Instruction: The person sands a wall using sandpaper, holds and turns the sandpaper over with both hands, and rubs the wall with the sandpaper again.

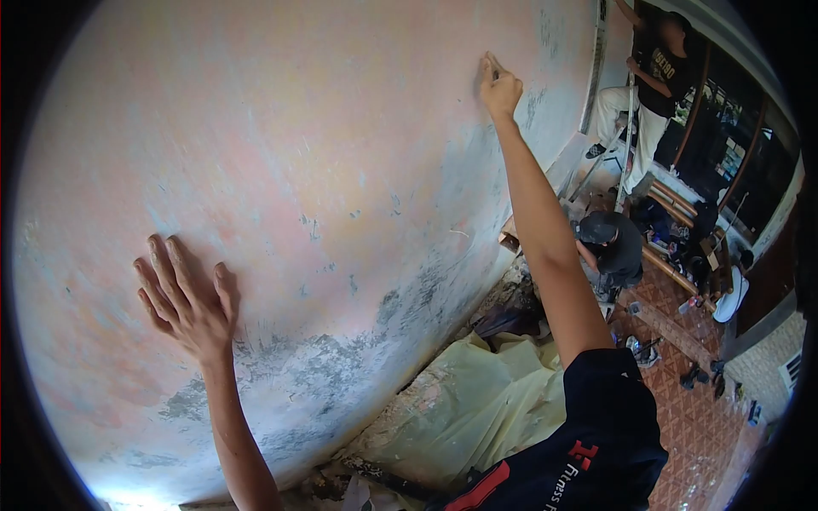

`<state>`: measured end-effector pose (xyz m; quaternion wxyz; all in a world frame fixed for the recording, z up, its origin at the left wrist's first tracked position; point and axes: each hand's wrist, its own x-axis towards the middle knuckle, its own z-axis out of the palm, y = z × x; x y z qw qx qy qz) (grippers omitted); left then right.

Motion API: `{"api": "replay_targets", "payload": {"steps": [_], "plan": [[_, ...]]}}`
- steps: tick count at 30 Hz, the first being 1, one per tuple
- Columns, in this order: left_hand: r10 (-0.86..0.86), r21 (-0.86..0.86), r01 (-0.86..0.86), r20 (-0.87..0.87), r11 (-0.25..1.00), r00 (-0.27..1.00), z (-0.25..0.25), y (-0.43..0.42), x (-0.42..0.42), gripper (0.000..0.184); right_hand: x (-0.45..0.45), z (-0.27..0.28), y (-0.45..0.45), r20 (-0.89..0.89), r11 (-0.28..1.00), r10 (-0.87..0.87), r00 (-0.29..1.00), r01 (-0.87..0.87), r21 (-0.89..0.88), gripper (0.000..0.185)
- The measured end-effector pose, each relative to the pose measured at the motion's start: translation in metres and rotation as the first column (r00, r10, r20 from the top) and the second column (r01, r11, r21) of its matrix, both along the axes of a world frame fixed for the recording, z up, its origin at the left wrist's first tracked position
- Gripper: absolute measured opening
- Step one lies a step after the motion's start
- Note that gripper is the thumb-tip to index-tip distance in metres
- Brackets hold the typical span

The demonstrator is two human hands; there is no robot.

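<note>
My left hand [189,305] rests against the painted wall [341,128], its fingers spread and nothing in them. The wall is faded pink and pale blue, with scratches and grey bare patches low down. Higher up and to the right, my right hand [501,92] is at the wall with the arm stretched out. Its fingers are closed, and the index finger points upward along the surface. A small dark bit shows between the fingers, but what it belongs to is hidden.
Below the wall lies a pale yellow-green plastic sheet [477,400]. At right, one person [660,77] stands on a ladder [629,145], while another in a dark cap [609,243] is lower down. A bamboo bench [673,272] holds clutter above the tiled floor [682,426].
</note>
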<state>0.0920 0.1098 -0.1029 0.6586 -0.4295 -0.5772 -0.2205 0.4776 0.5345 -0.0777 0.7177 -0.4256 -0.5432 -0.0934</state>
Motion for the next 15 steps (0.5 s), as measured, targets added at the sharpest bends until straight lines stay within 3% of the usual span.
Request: {"api": "replay_targets", "payload": {"steps": [3, 6, 10, 13, 15], "plan": [[-0.014, 0.004, 0.014, 0.000, 1.000, 1.000, -0.001, 0.002, 0.001, 0.058, -0.003, -0.013, -0.010, 0.039, 0.999, 0.028, 0.999, -0.030, 0.043, 0.036], [0.005, -0.020, -0.005, 0.011, 1.000, 1.000, -0.001, -0.002, 0.002, 0.059, 0.005, -0.004, 0.011, 0.014, 0.995, -0.051, 0.999, 0.049, 0.088, 0.037], [0.015, -0.015, -0.014, 0.007, 1.000, 1.000, 0.001, -0.002, -0.001, 0.059, 0.021, 0.014, 0.024, -0.042, 0.998, -0.017, 0.999, 0.014, -0.065, 0.038], [0.019, -0.024, -0.019, 0.016, 1.000, 1.000, -0.001, -0.003, 0.001, 0.059, 0.010, -0.011, 0.011, 0.041, 0.996, 0.000, 0.999, -0.004, 0.093, 0.039], [0.025, -0.020, -0.025, 0.022, 0.999, 0.999, -0.001, -0.002, 0.001, 0.058, 0.006, -0.010, 0.006, 0.001, 0.998, 0.034, 0.999, -0.034, 0.046, 0.039]]}}
